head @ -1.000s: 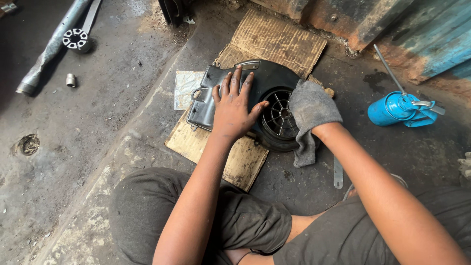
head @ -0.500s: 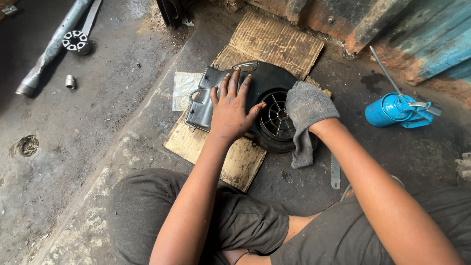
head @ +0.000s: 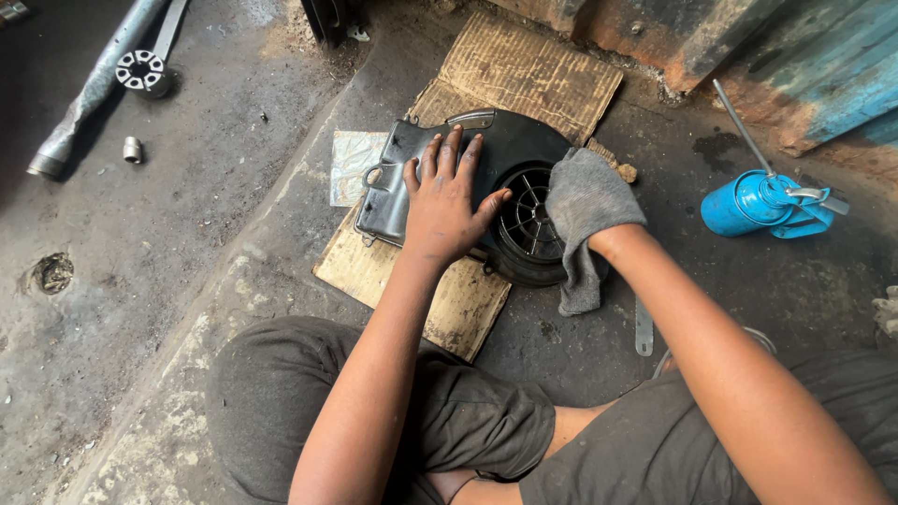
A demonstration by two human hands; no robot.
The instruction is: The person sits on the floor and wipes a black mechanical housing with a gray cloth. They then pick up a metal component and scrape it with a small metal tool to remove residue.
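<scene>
- fan housing [head: 510, 154] lies on cardboard sheet [head: 468, 290], on the floor [head: 187, 262], in front of the seated person's knees
- second cardboard piece [head: 528, 65] behind the housing, partly under it
- left hand [head: 444, 201] flat on top of housing, left of its round grille [head: 530, 220]
- right hand under a rag [head: 585, 210], on the housing's right edge, just right of grille; rag hangs down to the floor
- crumpled sheet [head: 351, 164] just left of housing, on the cardboard
- oil can [head: 762, 204] well right of housing, spout pointing back-left
- flat metal strip [head: 644, 327] on floor, right of the rag's lower end
- pipe [head: 94, 89] far left at back; round slotted disc [head: 142, 72] touching it on the right; small socket [head: 133, 150] near, in front
</scene>
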